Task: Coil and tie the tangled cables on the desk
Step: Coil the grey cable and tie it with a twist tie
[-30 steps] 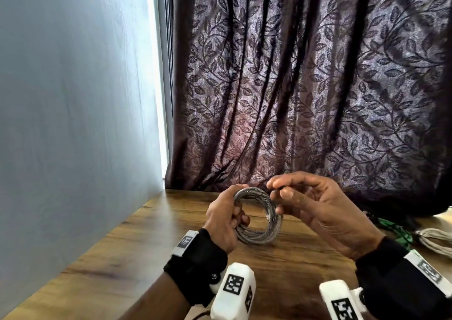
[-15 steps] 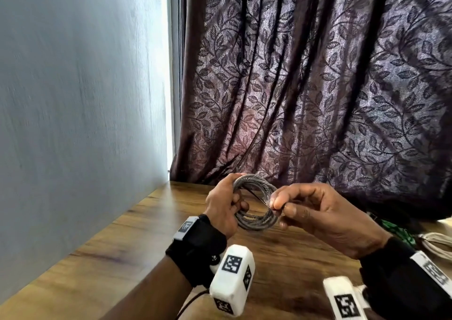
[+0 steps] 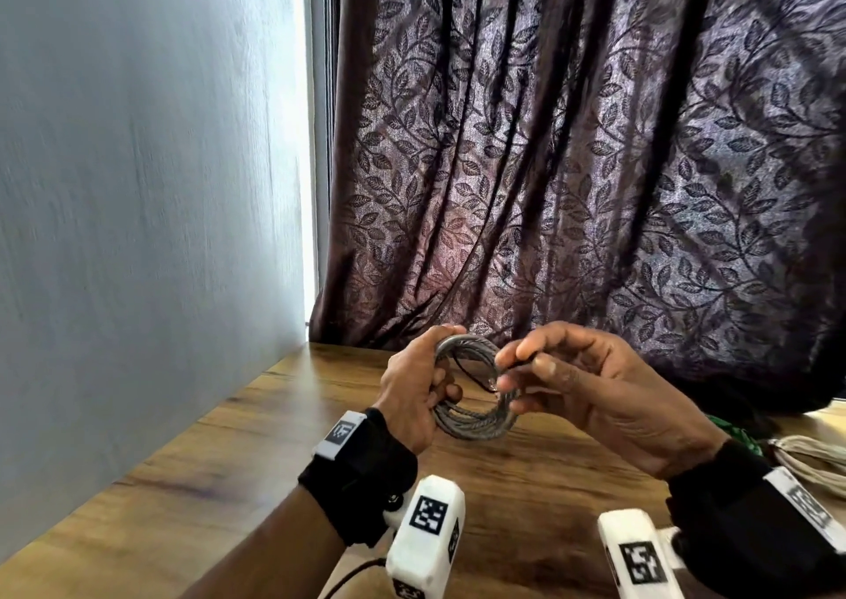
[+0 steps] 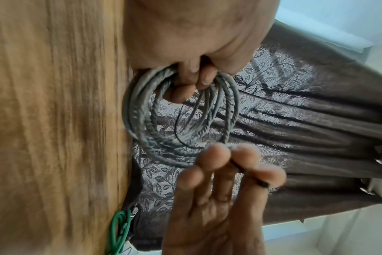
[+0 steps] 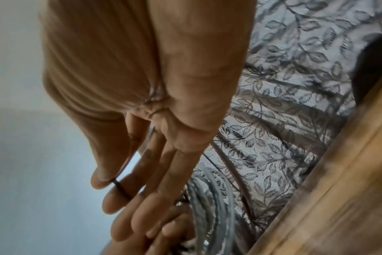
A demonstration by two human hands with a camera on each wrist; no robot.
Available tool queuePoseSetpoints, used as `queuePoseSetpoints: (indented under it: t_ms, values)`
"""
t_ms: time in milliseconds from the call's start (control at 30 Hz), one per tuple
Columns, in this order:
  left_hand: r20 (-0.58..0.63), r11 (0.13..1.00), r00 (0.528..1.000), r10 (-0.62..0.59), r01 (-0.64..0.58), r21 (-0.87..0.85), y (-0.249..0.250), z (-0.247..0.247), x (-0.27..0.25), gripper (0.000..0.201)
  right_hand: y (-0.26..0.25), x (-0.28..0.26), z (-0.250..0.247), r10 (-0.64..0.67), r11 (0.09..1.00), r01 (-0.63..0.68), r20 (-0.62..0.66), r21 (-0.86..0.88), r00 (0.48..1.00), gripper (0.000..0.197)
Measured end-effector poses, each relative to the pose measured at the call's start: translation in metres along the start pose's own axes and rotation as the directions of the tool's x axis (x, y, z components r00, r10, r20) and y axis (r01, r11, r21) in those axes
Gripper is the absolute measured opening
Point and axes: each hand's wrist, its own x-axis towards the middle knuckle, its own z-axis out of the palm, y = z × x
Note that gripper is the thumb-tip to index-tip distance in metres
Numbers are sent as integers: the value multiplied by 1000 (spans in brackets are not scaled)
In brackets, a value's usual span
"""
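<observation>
A grey braided cable wound into a round coil (image 3: 471, 424) hangs above the wooden desk (image 3: 284, 475). My left hand (image 3: 414, 397) grips the coil's left side with fingers curled through it; the left wrist view shows the coil (image 4: 146, 124) hanging from those fingers (image 4: 185, 89). My right hand (image 3: 572, 383) is at the coil's right side and pinches a thin black tie (image 5: 120, 187) between thumb and forefinger. The tie (image 4: 249, 174) runs from that pinch into the coil's middle.
A green cable (image 3: 737, 438) and a pale beige cable bundle (image 3: 810, 461) lie on the desk at the right. A dark leaf-patterned curtain (image 3: 572, 163) hangs behind the desk. A grey wall (image 3: 137, 209) stands along the left.
The right hand has shifted from the coil's top rim to its right side, drawing the black tie across the coil. The left hand keeps its grip, and the coil has turned more face-on.
</observation>
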Motion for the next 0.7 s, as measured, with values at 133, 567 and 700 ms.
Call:
queuePoseSetpoints:
  t_ms: [133, 567, 700]
  values:
    - [38, 998, 997, -64, 64, -18, 0, -3, 5, 24, 5, -1, 6, 83, 979, -71, 55, -189, 995, 17]
    - [43, 999, 999, -33, 33, -1, -4, -10, 16, 58, 24, 6, 29, 82, 814, -89, -39, -574, 996, 15]
    - [60, 988, 990, 127, -132, 77, 4, -2, 6, 37, 25, 8, 31, 97, 771, -88, -20, -630, 995, 15]
